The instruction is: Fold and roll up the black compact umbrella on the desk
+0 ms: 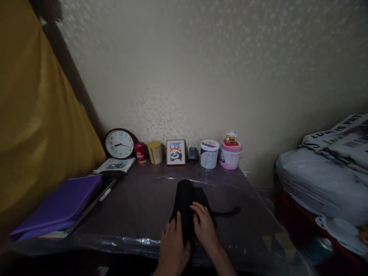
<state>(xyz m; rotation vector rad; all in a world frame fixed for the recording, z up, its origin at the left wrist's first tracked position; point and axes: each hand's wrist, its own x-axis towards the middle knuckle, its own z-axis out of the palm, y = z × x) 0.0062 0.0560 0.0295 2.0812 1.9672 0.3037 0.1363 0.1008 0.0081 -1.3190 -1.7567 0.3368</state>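
Note:
A black cloth (185,201), rolled into a thick roll with a flat part and a strap trailing to the right, lies on the dark table (138,207). My left hand (172,245) rests against the left side of the roll near its front end, fingers together, thumb along the roll. My right hand (204,226) lies on top of the cloth just right of the roll, fingers bent and pressed onto the fabric. Both hands touch the cloth.
Along the wall stand a clock (119,144), a red can (140,152), a gold tin (155,152), a framed panda picture (176,152), a white tub (209,153) and a pink tub (230,154). A purple folder (61,205) lies left. Bagged bundles (319,180) sit right.

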